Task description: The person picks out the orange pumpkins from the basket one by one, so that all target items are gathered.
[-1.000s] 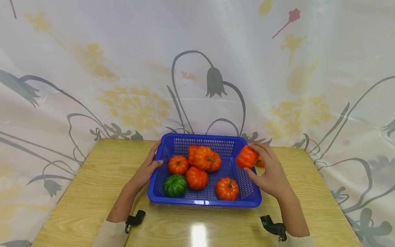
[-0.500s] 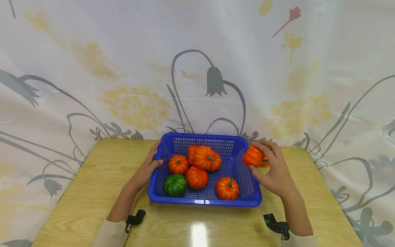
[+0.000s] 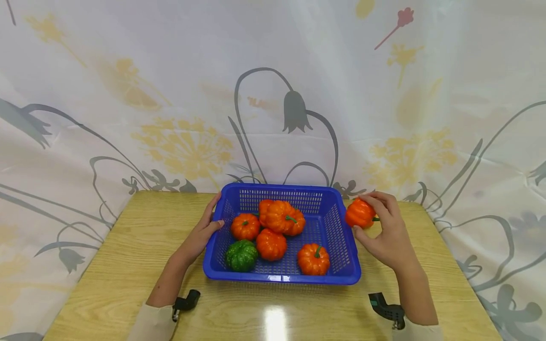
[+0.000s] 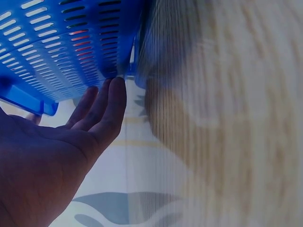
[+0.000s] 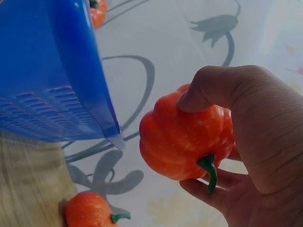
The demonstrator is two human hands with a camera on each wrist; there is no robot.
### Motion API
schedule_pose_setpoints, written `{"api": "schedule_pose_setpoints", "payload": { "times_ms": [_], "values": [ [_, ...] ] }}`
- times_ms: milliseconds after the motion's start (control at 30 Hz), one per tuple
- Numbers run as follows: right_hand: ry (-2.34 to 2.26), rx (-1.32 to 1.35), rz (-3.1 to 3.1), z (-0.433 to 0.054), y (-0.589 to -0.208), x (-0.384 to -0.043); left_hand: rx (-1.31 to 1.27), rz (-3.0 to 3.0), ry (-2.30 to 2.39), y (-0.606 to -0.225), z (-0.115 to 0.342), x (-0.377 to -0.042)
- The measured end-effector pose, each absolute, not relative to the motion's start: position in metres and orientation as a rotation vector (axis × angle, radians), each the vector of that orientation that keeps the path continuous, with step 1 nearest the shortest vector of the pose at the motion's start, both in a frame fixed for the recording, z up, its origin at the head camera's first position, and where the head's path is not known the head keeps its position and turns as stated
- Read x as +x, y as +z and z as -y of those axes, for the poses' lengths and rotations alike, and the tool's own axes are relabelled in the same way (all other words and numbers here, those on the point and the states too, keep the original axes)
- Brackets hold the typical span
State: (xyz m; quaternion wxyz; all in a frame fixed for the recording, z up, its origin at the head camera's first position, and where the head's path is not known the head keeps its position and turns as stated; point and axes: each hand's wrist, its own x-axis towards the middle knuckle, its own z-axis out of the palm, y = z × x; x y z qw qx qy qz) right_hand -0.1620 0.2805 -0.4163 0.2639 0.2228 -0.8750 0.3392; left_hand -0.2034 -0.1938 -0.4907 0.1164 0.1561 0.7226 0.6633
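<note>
My right hand point(image 3: 390, 232) pinches an orange toy pumpkin point(image 3: 359, 213) with a green stem, just past the right rim of a blue plastic basket point(image 3: 281, 279). In the right wrist view, thumb and fingers lie on opposite sides of that pumpkin, which is apart from the basket. My left hand point(image 3: 200, 237) holds the basket's left side, thumb at the rim; the left wrist view shows its fingers against the perforated outer wall. Inside the basket are several orange pumpkins point(image 3: 271, 245), heaped toward the left and middle, a green pumpkin point(image 3: 241, 255) at front left, and a lone orange pumpkin point(image 3: 313, 259) at front right.
Another orange pumpkin point(image 5: 90, 210) lies on the table outside the basket, visible in the right wrist view and hidden behind the held one in the head view. The wooden table point(image 3: 128, 265) backs onto a flower-patterned curtain point(image 3: 273, 94).
My right hand has carried the orange pumpkin to the right, from over the basket's right rim to outside it. The left hand stays on the basket.
</note>
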Motion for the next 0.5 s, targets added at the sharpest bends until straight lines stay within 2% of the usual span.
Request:
{"api": "schedule_pose_setpoints", "payload": {
  "times_ms": [500],
  "values": [
    [0.840, 0.541, 2.363, -0.294, -0.416, -0.161, 0.445, -2.121, 1.936, -0.490, 0.193, -0.201]
  ]
}}
